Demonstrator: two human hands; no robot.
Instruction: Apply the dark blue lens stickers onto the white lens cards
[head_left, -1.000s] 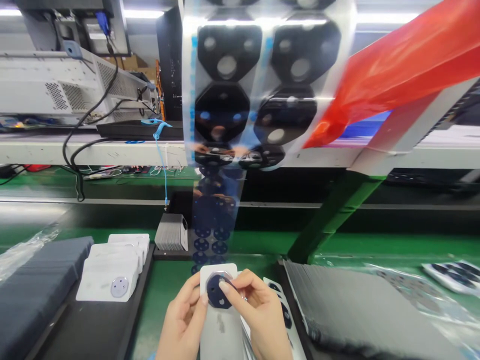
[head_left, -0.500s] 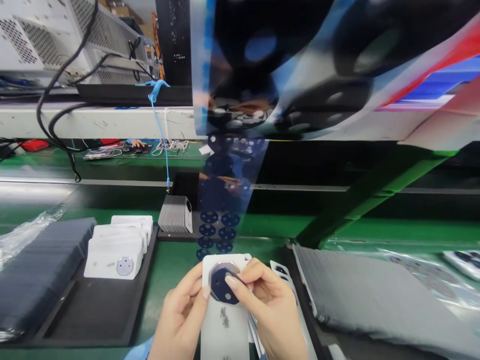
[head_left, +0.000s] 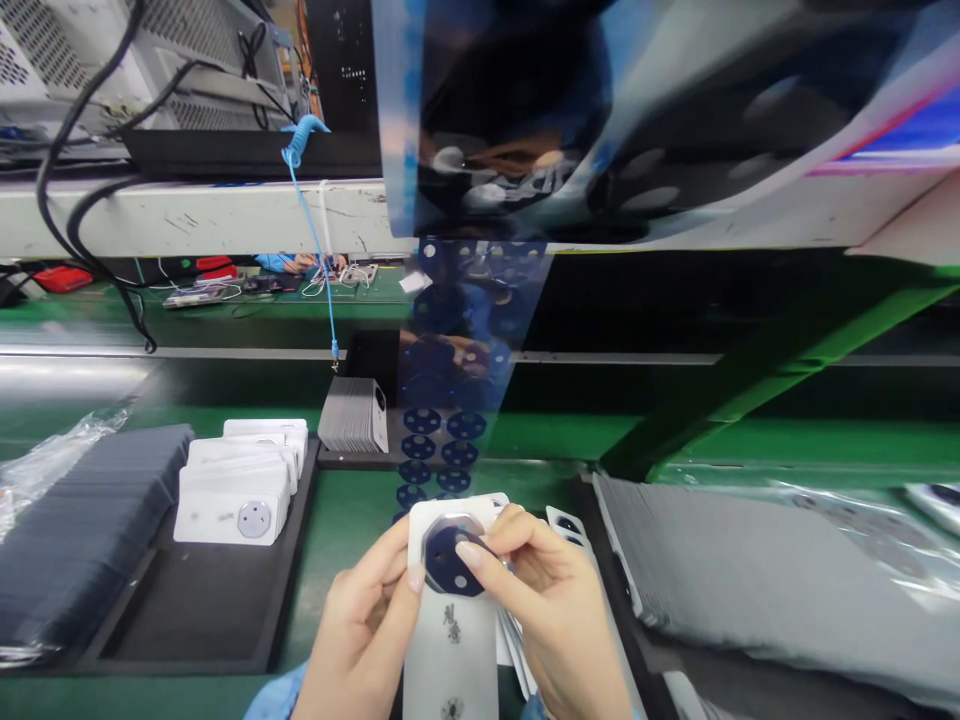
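Observation:
My left hand [head_left: 367,610] grips the left edge of a white phone back cover [head_left: 450,665], thumb on its face. The cover stands tilted toward me, with dark printed marks down its middle and a silver-rimmed octagonal camera area near the top. Over that area lies a dark blue octagonal sticker [head_left: 442,570] with small holes. My right hand [head_left: 551,590] pinches the sticker's right side between thumb and fingers; its left side sits within the silver rim. Whether it is stuck down, I cannot tell. Just beyond the cover, a clear strip [head_left: 450,400] bears several similar dark blue stickers.
On the left, a black tray [head_left: 195,610] bears white covers [head_left: 229,500] and a row of dark sheets [head_left: 105,530]. A stack of covers [head_left: 352,415] stands farther back. Grey sheets [head_left: 757,570] fill the right side. A blue coiled cord [head_left: 322,240] hangs from the shelf.
The view has shifted slightly. The sticker now lies more squarely over the camera area, with my right fingers still on it. My left hand keeps its hold on the cover.

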